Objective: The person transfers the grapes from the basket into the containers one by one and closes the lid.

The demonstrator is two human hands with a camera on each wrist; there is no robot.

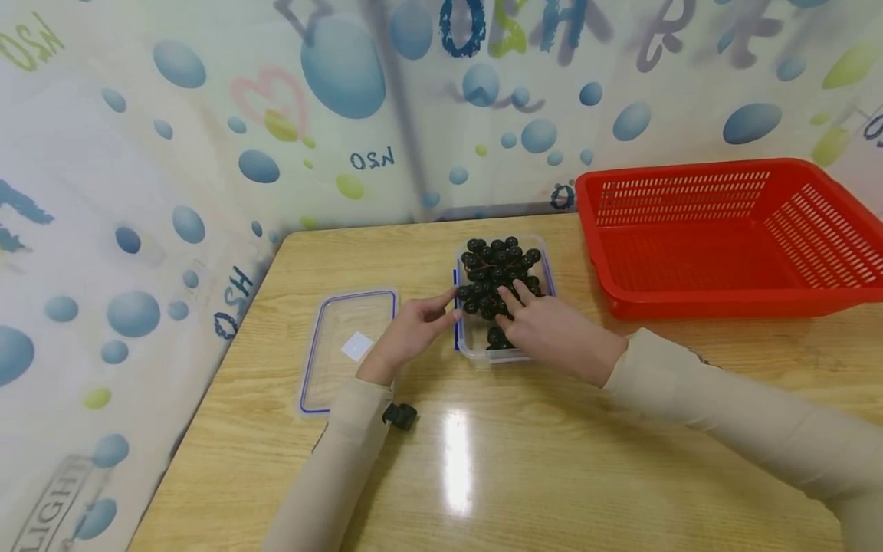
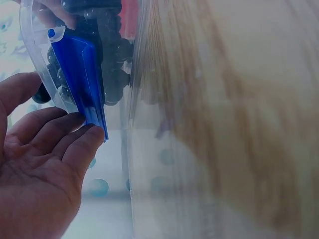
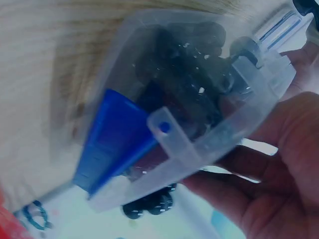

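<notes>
Dark grapes [image 1: 500, 264] on the stem fill a clear plastic box [image 1: 476, 330] and heap above its rim. My left hand [image 1: 414, 330] is at the box's left side; in the left wrist view its fingertips touch the hanging blue latch [image 2: 79, 74] and the thumb is by the rim. My right hand [image 1: 552, 330] reaches over the near right part of the box, fingers spread on the bunch. The right wrist view shows this hand [image 3: 279, 179] beyond the box wall, another blue latch [image 3: 114, 139] hanging down. Some of its fingertips are hidden among grapes.
A clear lid [image 1: 327, 337] with a blue seal and a white label lies left of the box, partly behind the left forearm. A red slotted basket [image 1: 724, 303] stands at the right. A patterned wall sheet [image 1: 428, 130] borders the wooden table [image 1: 510, 460].
</notes>
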